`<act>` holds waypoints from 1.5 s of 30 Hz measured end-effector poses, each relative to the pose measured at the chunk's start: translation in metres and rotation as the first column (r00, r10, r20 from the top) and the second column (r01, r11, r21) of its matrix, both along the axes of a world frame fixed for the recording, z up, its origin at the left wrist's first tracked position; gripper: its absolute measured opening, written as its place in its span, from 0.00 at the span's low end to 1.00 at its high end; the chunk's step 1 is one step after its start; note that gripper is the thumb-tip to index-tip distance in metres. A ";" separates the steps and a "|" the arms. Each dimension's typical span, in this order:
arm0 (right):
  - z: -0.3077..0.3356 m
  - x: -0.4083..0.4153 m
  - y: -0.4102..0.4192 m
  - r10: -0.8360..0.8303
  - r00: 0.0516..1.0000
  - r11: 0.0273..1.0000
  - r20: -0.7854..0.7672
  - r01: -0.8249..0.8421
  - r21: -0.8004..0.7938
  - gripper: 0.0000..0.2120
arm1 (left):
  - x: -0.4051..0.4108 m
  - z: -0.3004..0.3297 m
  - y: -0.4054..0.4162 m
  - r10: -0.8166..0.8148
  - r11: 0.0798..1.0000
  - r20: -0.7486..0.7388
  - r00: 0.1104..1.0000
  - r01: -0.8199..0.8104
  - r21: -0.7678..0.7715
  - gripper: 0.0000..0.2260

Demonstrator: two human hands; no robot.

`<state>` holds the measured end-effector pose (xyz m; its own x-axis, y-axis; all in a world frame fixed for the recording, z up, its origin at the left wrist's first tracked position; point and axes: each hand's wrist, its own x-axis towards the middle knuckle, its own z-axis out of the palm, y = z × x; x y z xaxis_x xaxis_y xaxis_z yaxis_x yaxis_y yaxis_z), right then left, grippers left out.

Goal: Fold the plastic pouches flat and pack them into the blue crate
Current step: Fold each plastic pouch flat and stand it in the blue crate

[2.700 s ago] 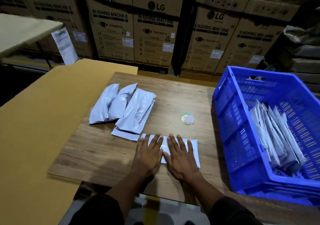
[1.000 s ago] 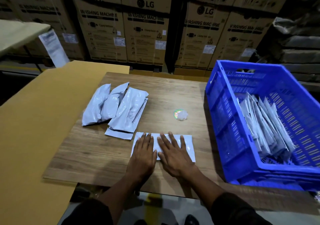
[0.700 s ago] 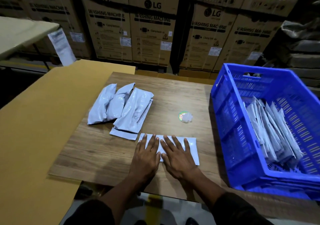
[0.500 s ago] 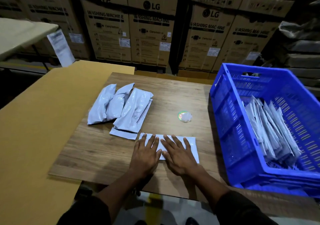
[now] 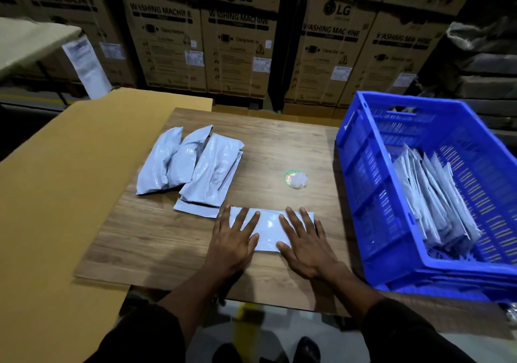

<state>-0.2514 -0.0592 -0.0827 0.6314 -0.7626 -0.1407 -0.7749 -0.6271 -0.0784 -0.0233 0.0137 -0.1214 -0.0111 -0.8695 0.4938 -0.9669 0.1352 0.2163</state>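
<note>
head view: both hands flat on one white pouch [image 5: 270,227] lying lengthwise on the wood board [image 5: 156,239]. left hand [image 5: 233,241] has straight, spread fingers [image 5: 246,218] pressing the pouch's left end; nothing gripped. right hand [image 5: 306,246] does the same on the right end, fingers [image 5: 292,222] splayed, palm partly off the pouch's near edge. bare strip of pouch shows between the two thumbs.

just beyond the left fingertips: a pile of puffy unfolded pouches [image 5: 193,164], overlapping, the nearest corner almost touching the pressed pouch. beyond the right fingertips, well apart: a small round sticker-like disc [image 5: 295,179], print too blurred to read.

right of the right hand: blue crate [image 5: 361,183] with a row of folded pouches [image 5: 433,197] leaning on edge inside. left of the left hand: tan cardboard sheet [image 5: 56,194] under the board. far back: lg washing machine cartons [image 5: 237,41].
</note>
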 end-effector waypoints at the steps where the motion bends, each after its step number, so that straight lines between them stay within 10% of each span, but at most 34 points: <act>1: 0.002 0.000 0.000 -0.006 1.000 1.000 -0.004 0.006 0.007 0.36 | 0.001 0.000 -0.001 -0.002 1.000 0.002 1.000 0.002 0.018 0.21; 6: 0.007 0.000 0.014 0.132 0.990 0.986 0.042 -0.127 -0.104 0.36 | 0.005 0.004 -0.005 0.022 0.983 -0.019 1.000 -0.018 0.184 0.24; 14: 0.010 0.008 0.011 0.225 0.957 0.946 0.185 -0.169 -0.275 0.07 | 0.011 0.005 -0.005 0.036 0.948 0.067 0.997 -0.056 0.315 0.37; 19: 0.028 0.013 0.003 0.181 0.934 0.972 0.308 -0.121 -0.202 0.12 | 0.016 0.022 -0.003 -0.025 0.984 0.262 0.965 -0.022 0.177 0.30; 22: 0.039 0.006 0.002 0.445 0.885 0.854 0.136 -0.373 -0.363 0.31 | 0.021 0.031 -0.009 0.067 0.985 0.272 0.960 -0.108 0.136 0.25; 26: 0.037 0.005 -0.003 0.675 0.738 0.644 -0.024 -0.604 -0.470 0.21 | 0.030 0.042 -0.015 0.073 0.984 0.256 0.964 -0.112 0.138 0.29; 31: 0.066 0.019 -0.014 0.594 0.805 0.719 0.017 -0.521 -0.459 0.15 | 0.037 0.048 -0.018 0.036 0.985 0.258 0.965 -0.078 0.155 0.28; 35: 0.089 0.027 -0.012 0.316 0.916 0.945 0.248 -0.279 -0.173 0.20 | 0.036 0.064 -0.018 0.186 0.981 0.247 0.951 -0.195 0.012 0.27; 38: 0.095 0.022 -0.025 0.108 0.825 0.993 0.555 -0.119 -0.016 0.13 | 0.033 0.073 -0.015 0.202 0.975 0.170 0.965 -0.183 -0.125 0.28; 41: 0.102 0.016 -0.039 -0.236 0.682 0.922 0.692 -0.068 0.381 0.19 | 0.030 0.066 -0.011 0.070 0.985 0.206 0.976 -0.036 -0.169 0.27; 45: 0.098 0.010 -0.056 -0.302 0.792 0.806 0.530 -0.084 0.585 0.16 | 0.021 0.044 -0.012 -0.075 0.995 0.270 0.960 0.053 0.086 0.28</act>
